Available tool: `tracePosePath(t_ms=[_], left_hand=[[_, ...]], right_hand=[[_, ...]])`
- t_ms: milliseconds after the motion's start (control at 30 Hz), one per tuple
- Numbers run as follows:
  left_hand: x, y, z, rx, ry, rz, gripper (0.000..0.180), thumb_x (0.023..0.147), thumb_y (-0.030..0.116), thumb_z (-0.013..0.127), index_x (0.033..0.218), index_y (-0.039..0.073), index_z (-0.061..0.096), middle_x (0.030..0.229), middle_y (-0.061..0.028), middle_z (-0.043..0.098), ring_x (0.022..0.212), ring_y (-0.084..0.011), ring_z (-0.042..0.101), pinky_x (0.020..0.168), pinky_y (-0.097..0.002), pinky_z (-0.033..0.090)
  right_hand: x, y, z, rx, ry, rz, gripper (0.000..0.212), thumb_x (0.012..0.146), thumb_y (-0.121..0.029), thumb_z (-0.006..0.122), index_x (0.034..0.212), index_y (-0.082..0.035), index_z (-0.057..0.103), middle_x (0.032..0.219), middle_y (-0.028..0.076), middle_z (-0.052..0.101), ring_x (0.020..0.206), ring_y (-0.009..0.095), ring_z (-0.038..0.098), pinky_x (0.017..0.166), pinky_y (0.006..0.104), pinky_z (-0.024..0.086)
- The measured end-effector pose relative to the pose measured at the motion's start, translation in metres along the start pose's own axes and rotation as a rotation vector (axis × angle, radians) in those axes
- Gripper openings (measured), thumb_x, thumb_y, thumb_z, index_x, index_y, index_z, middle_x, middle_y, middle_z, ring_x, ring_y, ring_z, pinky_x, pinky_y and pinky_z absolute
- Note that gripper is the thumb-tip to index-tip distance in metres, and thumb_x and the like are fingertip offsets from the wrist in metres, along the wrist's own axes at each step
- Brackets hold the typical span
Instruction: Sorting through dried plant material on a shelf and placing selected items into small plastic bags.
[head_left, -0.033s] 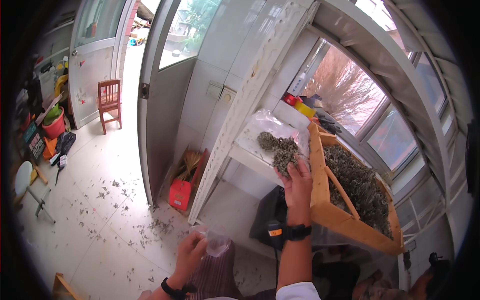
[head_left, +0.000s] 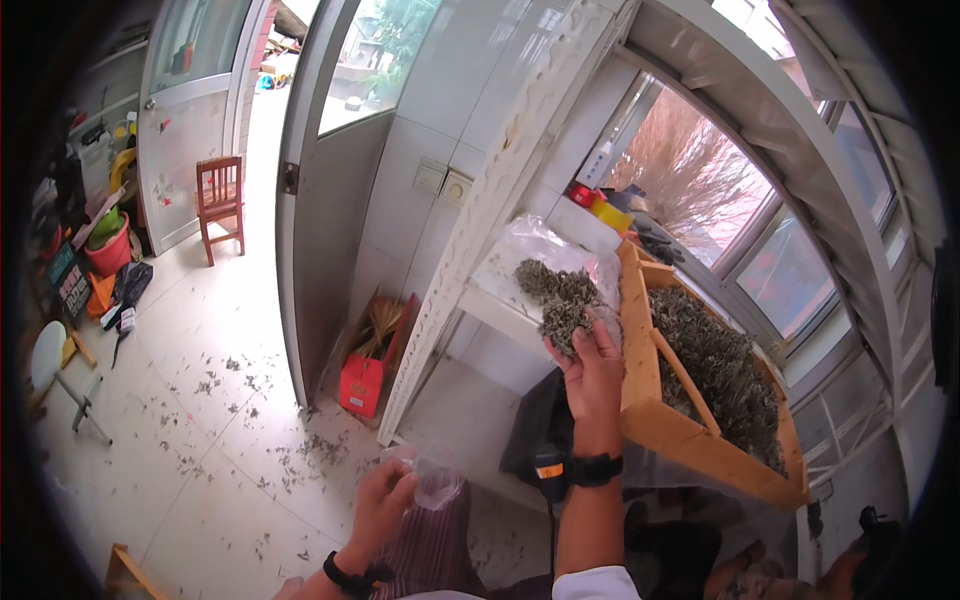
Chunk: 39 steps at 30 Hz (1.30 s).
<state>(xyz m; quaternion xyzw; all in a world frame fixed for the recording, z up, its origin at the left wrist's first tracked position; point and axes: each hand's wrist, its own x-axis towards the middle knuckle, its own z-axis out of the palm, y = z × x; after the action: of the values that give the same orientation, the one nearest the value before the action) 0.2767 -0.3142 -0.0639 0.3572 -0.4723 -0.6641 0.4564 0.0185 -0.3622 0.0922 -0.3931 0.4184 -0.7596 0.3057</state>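
My right hand (head_left: 597,375) is closed round a clump of grey-green dried herbs (head_left: 566,308) at the front edge of a white ledge. Part of the clump appears to rest on a clear plastic sheet (head_left: 532,240) spread there; where the held part ends I cannot tell. Lower and to the left, my left hand (head_left: 383,500) pinches the rim of a clear plastic bag (head_left: 438,484), which hangs partly open above my lap. Just right of my right hand stands a tilted wooden box (head_left: 640,400), filled with the same dried herbs (head_left: 715,360).
A red box (head_left: 360,385) with a straw brush stands on the floor beside an open door (head_left: 335,230). Herb bits litter the floor (head_left: 220,440). A wooden chair (head_left: 219,205), a red bucket (head_left: 108,250) and a folding stool (head_left: 50,355) stand farther left. Windows line the right.
My right hand and the herb clump have shifted very slightly to the left. My left hand still pinches the bag, almost unmoved.
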Motion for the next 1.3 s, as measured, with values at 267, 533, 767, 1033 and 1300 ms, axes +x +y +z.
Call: tracePosePath(t_ms=[267,533,767,1033,1300], left_hand=[[0.005,0.001,0.012,0.11,-0.05,0.035,0.013,0.087,0.011,0.056,0.078,0.003,0.052,0.061,0.0006,0.052,0.053,-0.0058,0.05,0.05,-0.0207,0.04],[-0.012,-0.014,0.033,-0.021,-0.182,-0.005,0.01,0.088,0.01,0.056,0.081,0.004,0.052,0.063,0.0025,0.051,0.052,-0.0043,0.049,0.049,-0.0192,0.039],[-0.034,-0.022,0.056,0.028,-0.27,-0.033,0.008,0.088,0.009,0.056,0.083,0.004,0.052,0.065,0.003,0.051,0.053,-0.0036,0.048,0.049,-0.0186,0.039],[-0.047,-0.033,0.077,0.193,-0.355,0.085,0.009,0.088,0.008,0.057,0.081,0.004,0.052,0.067,0.0037,0.049,0.054,-0.0024,0.046,0.05,-0.0173,0.038],[-0.063,-0.042,0.088,0.495,-0.42,0.444,0.008,0.082,0.006,0.061,0.083,0.004,0.053,0.074,-0.007,0.051,0.065,-0.0202,0.054,0.055,-0.0281,0.042]], right_hand=[[-0.093,0.006,-0.018,0.284,-0.131,0.341,0.032,0.089,-0.001,0.052,0.121,0.0,0.05,0.113,0.013,0.059,0.102,0.028,0.059,0.088,0.0457,0.051],[-0.178,0.026,-0.055,0.253,-0.105,0.534,0.035,0.09,-0.004,0.052,0.124,0.0,0.047,0.115,0.014,0.058,0.104,0.027,0.059,0.089,0.0453,0.051],[-0.219,0.03,-0.068,0.175,0.009,0.566,0.032,0.086,0.002,0.056,0.118,0.002,0.055,0.106,0.011,0.062,0.092,0.016,0.061,0.082,0.0302,0.053],[-0.236,0.044,-0.085,-0.338,0.003,0.413,0.032,0.083,0.001,0.061,0.114,0.001,0.06,0.102,0.005,0.063,0.089,0.008,0.058,0.079,0.0223,0.049],[-0.246,0.059,-0.088,-0.412,-0.075,0.433,0.03,0.082,0.003,0.056,0.111,0.0,0.062,0.101,0.004,0.063,0.088,0.008,0.056,0.076,0.0214,0.047]])
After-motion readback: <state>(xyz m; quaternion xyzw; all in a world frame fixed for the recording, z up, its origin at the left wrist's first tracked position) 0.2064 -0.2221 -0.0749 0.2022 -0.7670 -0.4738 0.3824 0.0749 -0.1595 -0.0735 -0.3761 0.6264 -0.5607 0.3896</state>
